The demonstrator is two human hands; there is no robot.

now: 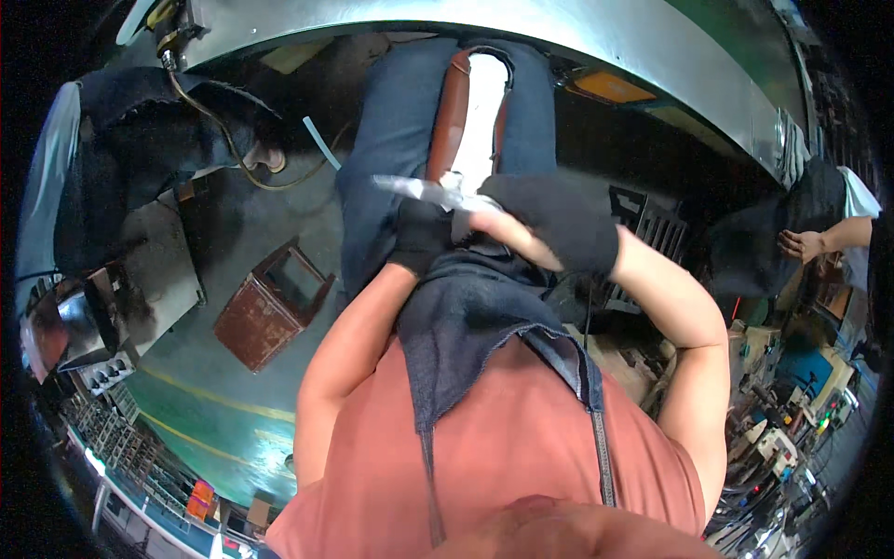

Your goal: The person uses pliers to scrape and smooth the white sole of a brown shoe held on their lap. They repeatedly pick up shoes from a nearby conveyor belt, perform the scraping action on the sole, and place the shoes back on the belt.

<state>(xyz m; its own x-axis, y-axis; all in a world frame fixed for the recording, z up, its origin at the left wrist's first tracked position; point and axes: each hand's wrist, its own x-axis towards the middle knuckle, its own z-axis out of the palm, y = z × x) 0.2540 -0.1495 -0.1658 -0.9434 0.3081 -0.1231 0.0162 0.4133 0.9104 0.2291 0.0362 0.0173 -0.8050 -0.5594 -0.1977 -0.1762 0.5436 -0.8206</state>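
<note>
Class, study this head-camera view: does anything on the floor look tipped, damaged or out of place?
A rusty brown box frame lies tilted on the green floor, apart from everything. A loose cable snakes across the floor too. Both gloved hands, left hand and right hand, grip a white-and-brown part.

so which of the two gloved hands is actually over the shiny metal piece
The left hand: its black glove closes around the base of the shiny metal piece, which juts out to the left. The right hand, also black-gloved, lies beside it over the dark denim apron.
</note>
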